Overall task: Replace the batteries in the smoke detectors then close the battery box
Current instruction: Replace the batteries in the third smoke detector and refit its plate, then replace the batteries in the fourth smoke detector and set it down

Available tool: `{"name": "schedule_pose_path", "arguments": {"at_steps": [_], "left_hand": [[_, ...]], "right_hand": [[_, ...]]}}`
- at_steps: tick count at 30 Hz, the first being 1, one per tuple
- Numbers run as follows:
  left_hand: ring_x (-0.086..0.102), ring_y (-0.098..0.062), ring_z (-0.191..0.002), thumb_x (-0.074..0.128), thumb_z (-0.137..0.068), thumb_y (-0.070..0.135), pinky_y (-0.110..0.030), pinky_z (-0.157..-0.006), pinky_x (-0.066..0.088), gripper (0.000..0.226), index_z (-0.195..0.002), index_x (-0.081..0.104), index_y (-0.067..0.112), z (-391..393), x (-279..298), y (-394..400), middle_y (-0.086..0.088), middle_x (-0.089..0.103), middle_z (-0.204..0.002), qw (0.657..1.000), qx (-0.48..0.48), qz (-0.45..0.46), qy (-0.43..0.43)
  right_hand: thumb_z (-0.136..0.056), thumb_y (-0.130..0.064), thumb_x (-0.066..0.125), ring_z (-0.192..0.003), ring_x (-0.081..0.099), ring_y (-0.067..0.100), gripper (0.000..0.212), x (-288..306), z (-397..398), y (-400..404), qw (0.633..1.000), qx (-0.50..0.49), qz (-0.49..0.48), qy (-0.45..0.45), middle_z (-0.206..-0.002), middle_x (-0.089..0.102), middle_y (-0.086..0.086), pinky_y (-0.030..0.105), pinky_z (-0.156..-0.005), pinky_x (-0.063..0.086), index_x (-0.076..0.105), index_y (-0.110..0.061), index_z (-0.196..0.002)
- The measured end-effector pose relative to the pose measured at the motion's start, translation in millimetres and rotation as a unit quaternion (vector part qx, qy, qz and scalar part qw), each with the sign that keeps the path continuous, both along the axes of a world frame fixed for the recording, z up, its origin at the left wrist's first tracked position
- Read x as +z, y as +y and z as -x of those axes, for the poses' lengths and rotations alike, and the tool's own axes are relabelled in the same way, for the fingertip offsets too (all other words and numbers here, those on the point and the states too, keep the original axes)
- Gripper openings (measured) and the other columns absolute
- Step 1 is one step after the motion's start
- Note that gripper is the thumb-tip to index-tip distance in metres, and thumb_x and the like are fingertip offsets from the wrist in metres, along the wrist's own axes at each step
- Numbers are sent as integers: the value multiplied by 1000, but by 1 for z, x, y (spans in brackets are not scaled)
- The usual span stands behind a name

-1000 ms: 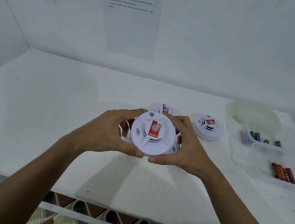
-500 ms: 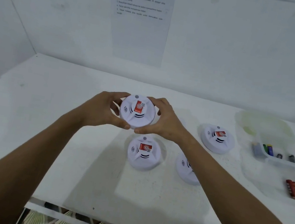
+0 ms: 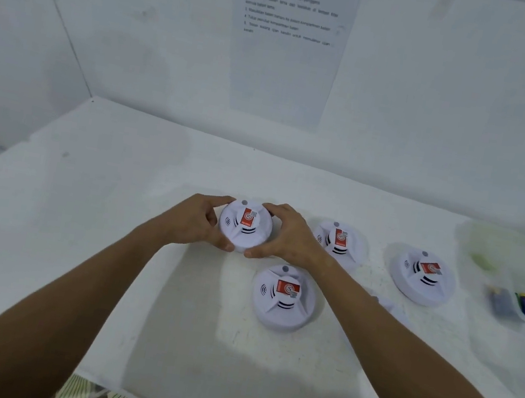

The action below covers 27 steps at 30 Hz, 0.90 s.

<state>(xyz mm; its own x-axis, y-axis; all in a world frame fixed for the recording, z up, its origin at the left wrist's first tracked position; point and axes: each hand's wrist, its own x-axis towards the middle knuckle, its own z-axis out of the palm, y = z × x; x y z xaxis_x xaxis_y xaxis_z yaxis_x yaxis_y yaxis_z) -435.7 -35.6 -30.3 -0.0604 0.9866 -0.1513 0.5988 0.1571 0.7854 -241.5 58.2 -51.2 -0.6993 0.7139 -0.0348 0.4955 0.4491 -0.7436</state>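
My left hand [image 3: 193,222] and right hand [image 3: 286,235] grip one smoke detector [image 3: 244,227]. It now sits farther left, beyond the nearest detector [image 3: 284,298] on the table [image 3: 113,208].

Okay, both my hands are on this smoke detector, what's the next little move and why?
Probably turn it over. Your left hand and right hand grip the smoke detector by its rim, label side up, and no battery compartment shows on this face, so it is likely underneath.

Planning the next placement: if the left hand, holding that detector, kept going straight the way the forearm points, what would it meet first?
Nothing close, as far as this view shows. Beyond the left hand and the held detector lies bare table, then the back wall. Depth is hard to judge.
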Motion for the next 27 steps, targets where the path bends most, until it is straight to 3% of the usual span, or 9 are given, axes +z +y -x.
{"name": "schedule_pose_path", "arguments": {"at_steps": [7,9,11,14,17,20,23,25,27], "left_hand": [[55,4,-55,88,-65,16,-5,-55,40,66,-115,54,42,3,-10,4,28,65,-64,1000,15,13,-3],[58,2,-60,89,-64,20,-8,-61,43,64,-107,53,50,4,-12,6,21,69,-71,1000,24,9,3],[59,-6,-67,90,-63,24,-11,-64,46,60,-103,55,53,5,-16,7,3,72,-80,999,38,4,4],[58,-11,-70,89,-64,26,-17,-67,47,59,-112,60,43,5,-21,5,-10,71,-85,999,47,4,3],[60,-7,-72,89,-59,36,-25,-73,47,63,-116,61,36,2,-23,2,-4,70,-85,997,74,7,13],[61,-17,-94,86,-67,32,-24,-75,45,82,-138,46,25,-1,-21,-2,0,65,-103,993,107,39,43],[55,-15,-98,78,-75,33,-21,-77,40,84,-146,35,23,-9,-7,-2,1,58,-116,986,114,17,121],[55,-13,-94,75,-78,33,-19,-72,39,75,-144,39,25,-23,7,6,6,59,-109,989,96,-26,113],[56,-11,-91,76,-77,39,-20,-76,39,75,-142,41,30,-44,20,20,9,58,-106,992,48,-47,110]], "right_hand": [[-63,-24,94,-123,49,20,81,-2,2,-2,1000,-22,5,-11,-129,60,1,43,-110,34,56,-13,-133],[-65,-24,92,-125,49,23,78,0,3,-4,1000,-26,2,-15,-132,60,7,43,-110,33,56,-11,-133],[-67,-25,91,-125,49,24,77,-1,3,-4,999,-33,-1,-16,-132,60,8,44,-110,32,55,-10,-133],[-72,-24,89,-129,45,23,76,-6,0,-3,999,-31,-1,-15,-137,56,8,37,-112,27,52,-9,-136],[-74,-23,87,-133,43,24,76,-5,-2,-1,1000,-21,8,-16,-141,53,8,33,-110,25,49,-8,-138],[-72,-26,88,-132,44,22,88,0,-7,-6,999,-39,33,5,-148,46,7,36,-112,35,43,-9,-145],[-72,-31,88,-100,51,7,90,6,-28,-3,998,-54,21,35,-146,43,-3,4,-84,43,41,-16,-148],[-72,-33,88,-92,49,4,88,13,-52,3,997,-68,-1,39,-142,46,-6,1,-72,40,44,-19,-146],[-70,-34,89,-108,49,12,88,20,-81,10,996,-88,-15,32,-146,45,-2,9,-86,40,46,-21,-146]]}}
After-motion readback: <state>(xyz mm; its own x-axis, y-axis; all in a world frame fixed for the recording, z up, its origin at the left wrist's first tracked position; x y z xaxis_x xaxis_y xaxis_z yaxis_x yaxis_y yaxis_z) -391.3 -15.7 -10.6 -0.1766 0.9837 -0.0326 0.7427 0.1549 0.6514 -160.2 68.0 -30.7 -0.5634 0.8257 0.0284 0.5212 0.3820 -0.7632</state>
